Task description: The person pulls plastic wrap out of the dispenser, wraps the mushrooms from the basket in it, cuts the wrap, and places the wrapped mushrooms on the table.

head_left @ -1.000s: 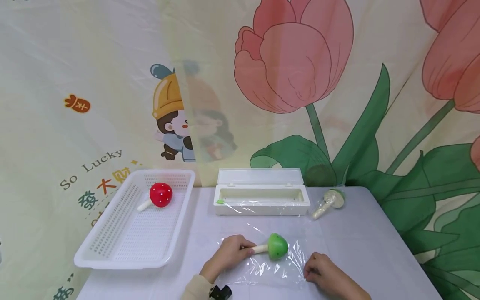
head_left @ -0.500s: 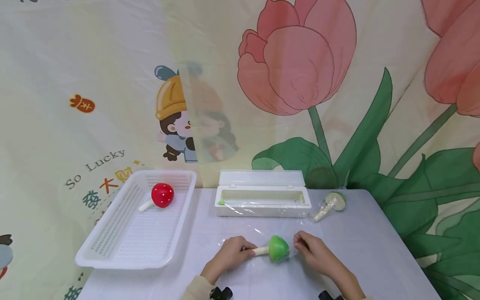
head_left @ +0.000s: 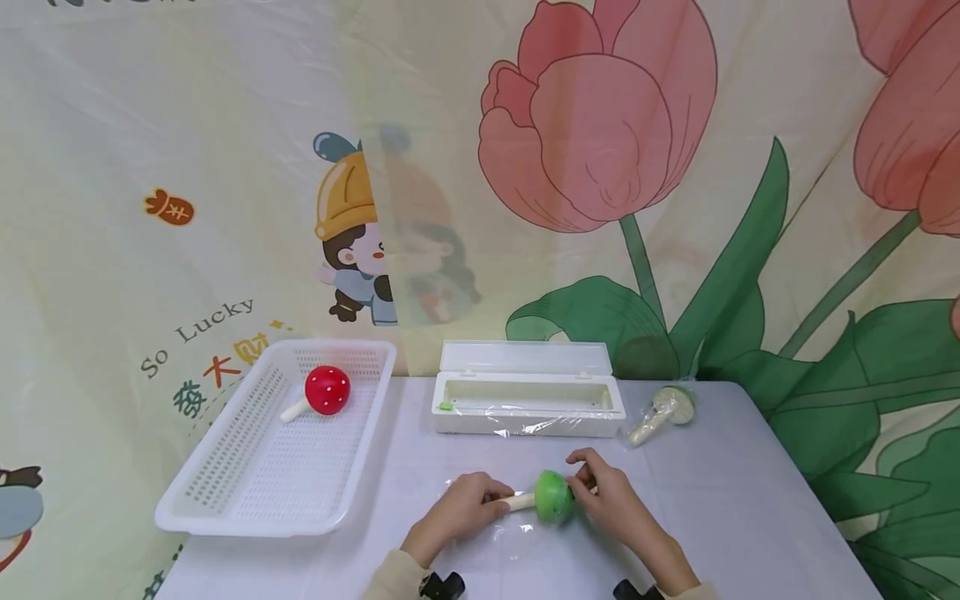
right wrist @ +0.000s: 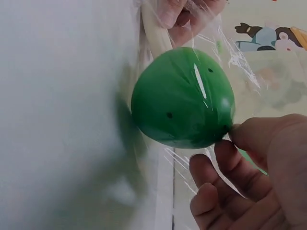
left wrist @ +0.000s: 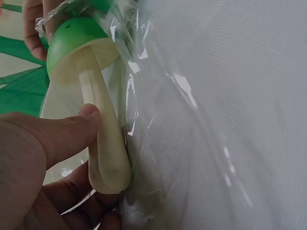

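A green-capped toy mushroom (head_left: 552,497) with a pale stem lies on clear plastic film (left wrist: 144,72) over the table. My left hand (head_left: 467,508) grips the stem, its thumb (left wrist: 79,129) along the side in the left wrist view. At the cap's right side is my right hand (head_left: 611,500). Thumb and forefinger pinch film against the dark-dotted cap (right wrist: 184,98) in the right wrist view, while the other fingers are loosely bent. Film drapes over the cap, and glare hides its exact edges.
A white cling film dispenser (head_left: 528,422) stands behind the hands, lid up. Right of it lies a film-wrapped mushroom (head_left: 663,410). A white perforated basket (head_left: 258,523) at left holds a red spotted mushroom (head_left: 327,390). A printed cloth backdrop hangs behind the table.
My right hand has moved left and up from the film's right edge to the green cap, drawing film over it. My left hand keeps its grip on the stem.
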Available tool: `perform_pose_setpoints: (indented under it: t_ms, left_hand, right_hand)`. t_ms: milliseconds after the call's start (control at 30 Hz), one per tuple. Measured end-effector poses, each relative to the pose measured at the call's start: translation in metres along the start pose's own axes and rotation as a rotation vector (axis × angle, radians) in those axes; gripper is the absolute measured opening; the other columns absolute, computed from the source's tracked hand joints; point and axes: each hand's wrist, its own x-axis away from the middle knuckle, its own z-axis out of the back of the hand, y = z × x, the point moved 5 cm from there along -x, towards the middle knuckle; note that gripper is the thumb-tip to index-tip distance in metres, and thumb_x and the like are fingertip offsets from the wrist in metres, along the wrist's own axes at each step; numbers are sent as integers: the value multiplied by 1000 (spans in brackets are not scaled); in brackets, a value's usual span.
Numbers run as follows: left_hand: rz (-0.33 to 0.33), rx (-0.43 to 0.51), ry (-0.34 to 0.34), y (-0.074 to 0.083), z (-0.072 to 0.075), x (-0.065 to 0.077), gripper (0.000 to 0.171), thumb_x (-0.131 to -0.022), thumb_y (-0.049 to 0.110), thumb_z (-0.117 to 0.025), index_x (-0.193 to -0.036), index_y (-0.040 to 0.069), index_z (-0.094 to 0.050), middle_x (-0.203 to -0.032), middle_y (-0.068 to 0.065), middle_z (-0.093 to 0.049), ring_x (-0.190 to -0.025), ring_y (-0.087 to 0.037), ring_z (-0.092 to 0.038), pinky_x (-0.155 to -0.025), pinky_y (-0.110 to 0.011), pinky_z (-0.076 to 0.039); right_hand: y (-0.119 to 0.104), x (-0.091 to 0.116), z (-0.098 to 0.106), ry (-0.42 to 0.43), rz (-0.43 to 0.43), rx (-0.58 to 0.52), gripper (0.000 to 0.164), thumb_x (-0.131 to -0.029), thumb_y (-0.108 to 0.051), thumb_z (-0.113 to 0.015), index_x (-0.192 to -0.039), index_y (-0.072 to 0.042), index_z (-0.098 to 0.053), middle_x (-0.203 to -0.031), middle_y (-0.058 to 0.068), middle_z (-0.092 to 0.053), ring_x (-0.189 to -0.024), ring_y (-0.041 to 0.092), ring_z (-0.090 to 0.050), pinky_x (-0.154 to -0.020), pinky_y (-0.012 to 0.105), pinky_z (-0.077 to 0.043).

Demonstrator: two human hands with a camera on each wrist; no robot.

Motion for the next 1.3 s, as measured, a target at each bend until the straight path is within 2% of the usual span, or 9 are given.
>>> perform_pose_setpoints:
  t_ms: [233, 333, 467, 600, 833, 933, 1100, 1200, 1300]
  left_hand:
    - [-63, 22, 39, -5, 11, 6, 23, -92, 16, -75, -114, 9, -78, -86, 7, -70, -73, 1, -55, -68, -21, -48]
    - [-83, -1, 91, -8, 22, 16, 20, -90, 13, -75, -110, 9, -78, -91, 4, -72, -77, -1, -57, -70, -22, -49]
    - [-77, -23, 123, -11, 35, 33, 13, -87, 12, -78, -100, 13, -78, -92, 4, -71, -80, -5, -59, -71, -24, -49]
    - [-83, -40, 40, -13, 36, 53, 18, -79, 13, -84, -94, 18, -76, -90, 10, -67, -82, -6, -57, -73, -24, -49]
    - [-131, -224, -92, -13, 28, 78, 37, -64, 30, -95, -95, 31, -74, -103, 18, -60, -97, -3, -50, -83, -28, -45]
    - [-141, -254, -96, -13, 27, 79, 31, -66, 30, -94, -90, 32, -75, -105, 17, -57, -98, -3, -48, -83, -28, -44]
    - [-236, -269, -38, -14, 29, 73, 13, -76, 22, -87, -79, 27, -75, -98, 15, -59, -93, -2, -51, -80, -24, -46]
    - [-245, -177, 2, -19, 35, 68, 9, -83, 18, -83, -81, 22, -75, -92, 12, -61, -88, -2, -54, -77, -22, -48]
    - [-190, -71, 72, -23, 46, 59, 6, -89, 18, -79, -86, 21, -75, -87, 11, -60, -82, -2, -54, -72, -21, -47]
  right_hand:
    - [-7, 5, -2, 74, 96, 34, 17, -90, -2, -75, -93, -17, -67, -91, -8, -65, -82, 3, -58, -63, 21, -48]
    - [-9, 6, -3, 69, 157, 64, 20, -89, -1, -75, -98, -18, -70, -103, -4, -67, -88, 8, -62, -65, 21, -50]
    - [-9, 7, -5, 26, 157, 85, 28, -91, 1, -72, -111, -18, -71, -115, 0, -68, -98, 16, -66, -71, 23, -54]
    - [-10, 7, -6, -20, 164, 129, 37, -91, 2, -70, -122, -18, -69, -117, -1, -66, -106, 18, -66, -83, 31, -59]
    - [-14, 4, -10, -74, 194, 178, 40, -90, -14, -77, -129, -11, -67, -133, 7, -67, -125, 29, -63, -105, 50, -51]
    - [-15, 2, -13, -119, 186, 166, 44, -90, -15, -78, -131, -9, -65, -137, 10, -65, -129, 33, -61, -108, 53, -48]
    - [-16, 2, -17, -141, 222, 161, 46, -87, -10, -80, -131, -9, -65, -136, 10, -65, -127, 32, -62, -106, 52, -49]
    - [-17, 3, -19, -152, 241, 160, 46, -86, -8, -80, -130, -8, -65, -135, 11, -65, -126, 32, -62, -105, 50, -50]
    - [-18, 3, -20, -170, 218, 155, 46, -87, -8, -80, -130, -8, -66, -136, 10, -64, -127, 31, -62, -106, 49, -50]
